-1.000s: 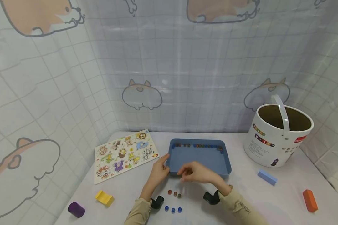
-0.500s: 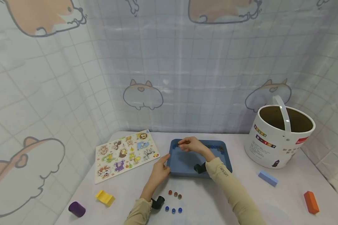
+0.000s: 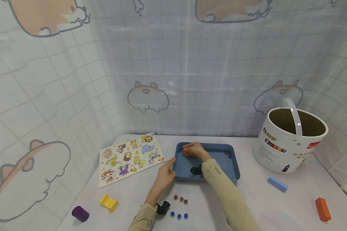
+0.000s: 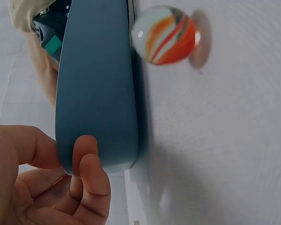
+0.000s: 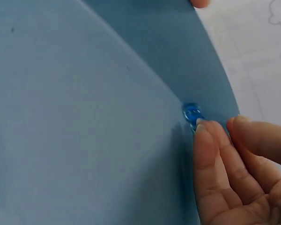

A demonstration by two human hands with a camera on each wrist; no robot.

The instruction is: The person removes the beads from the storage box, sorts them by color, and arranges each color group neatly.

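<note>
My left hand (image 3: 165, 175) grips the near left side of the shallow blue tray (image 3: 191, 179); in the left wrist view its thumb and fingers (image 4: 94, 173) close on the tray wall. My right hand (image 3: 195, 150) reaches into the tray's back left corner. In the right wrist view its fingertips touch a blue glass marble (image 5: 192, 112) at the foot of the wall; whether something is pinched behind them is hidden. More marbles (image 3: 218, 150) line the tray's back wall. On the table lie three reddish-brown marbles (image 3: 181, 199) and three blue marbles (image 3: 179, 216).
An animal picture puzzle board (image 3: 130, 158) lies left of the tray. A yellow block (image 3: 109, 202) and purple cylinder (image 3: 80, 213) are front left. At right stand a white bucket (image 3: 280, 154), a light blue block (image 3: 278, 183) and an orange block (image 3: 323, 209).
My right hand has moved forward from the tray's near edge to its back left corner, then settled lower there. The left hand stays on the tray; the table marbles have not moved.
</note>
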